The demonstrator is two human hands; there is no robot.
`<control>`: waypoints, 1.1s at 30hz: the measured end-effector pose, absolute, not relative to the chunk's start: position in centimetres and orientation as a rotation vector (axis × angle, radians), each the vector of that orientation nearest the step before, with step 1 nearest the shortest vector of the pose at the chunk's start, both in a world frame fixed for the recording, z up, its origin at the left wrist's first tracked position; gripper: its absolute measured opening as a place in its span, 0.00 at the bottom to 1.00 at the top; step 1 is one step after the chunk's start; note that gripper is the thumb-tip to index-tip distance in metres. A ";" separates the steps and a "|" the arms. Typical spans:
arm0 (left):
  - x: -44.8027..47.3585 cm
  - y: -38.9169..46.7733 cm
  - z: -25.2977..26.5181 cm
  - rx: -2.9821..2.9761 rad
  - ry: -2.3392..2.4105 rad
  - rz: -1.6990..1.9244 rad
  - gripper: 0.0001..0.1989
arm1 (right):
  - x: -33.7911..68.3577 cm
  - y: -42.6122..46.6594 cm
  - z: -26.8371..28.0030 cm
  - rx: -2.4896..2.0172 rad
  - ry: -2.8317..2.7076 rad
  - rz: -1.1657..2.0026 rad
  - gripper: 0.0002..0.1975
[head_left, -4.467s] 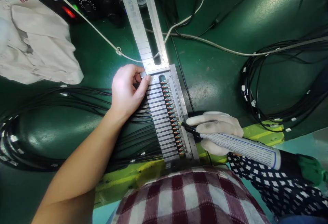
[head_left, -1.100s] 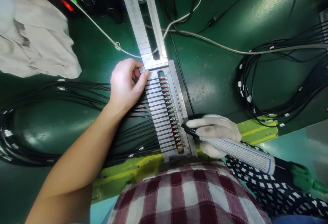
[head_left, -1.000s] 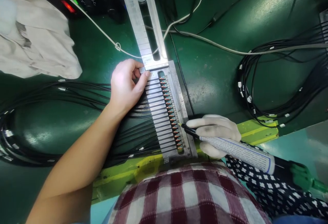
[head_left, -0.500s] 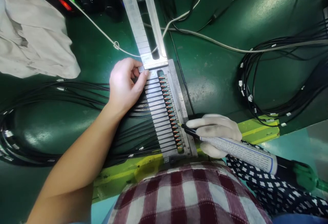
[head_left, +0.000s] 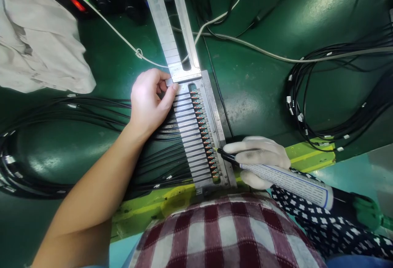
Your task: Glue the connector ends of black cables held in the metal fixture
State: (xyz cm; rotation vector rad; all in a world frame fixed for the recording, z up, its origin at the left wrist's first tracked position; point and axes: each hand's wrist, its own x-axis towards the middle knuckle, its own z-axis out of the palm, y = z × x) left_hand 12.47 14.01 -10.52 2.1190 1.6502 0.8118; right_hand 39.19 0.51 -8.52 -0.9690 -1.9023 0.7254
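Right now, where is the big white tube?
In the head view, the tube is right of centre, in the gloved right hand, its black tip at the right side of the metal plate.

Print on white-labelled cylindrical tube (head_left: 288, 180): too small to read. Green-and-copper wire ends (head_left: 203, 127): details too small to tell. Black boxy control unit (head_left: 112, 7): cut off, top edge. Crumpled white cloth (head_left: 43, 43): cut off, left edge.

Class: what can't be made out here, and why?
In the head view:
Print on the tapered white-labelled tube in the white-gloved right hand: too small.
Thin black cables behind the bare left hand: covered by it.
Looped black cable bundle's end: cut off by right edge.
Black control box's top: cut off by top edge.
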 end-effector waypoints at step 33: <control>12.3 13.9 -10.9 2.108 1.664 0.783 0.08 | 38.9 -0.5 -8.0 -0.951 -1.895 0.629 0.03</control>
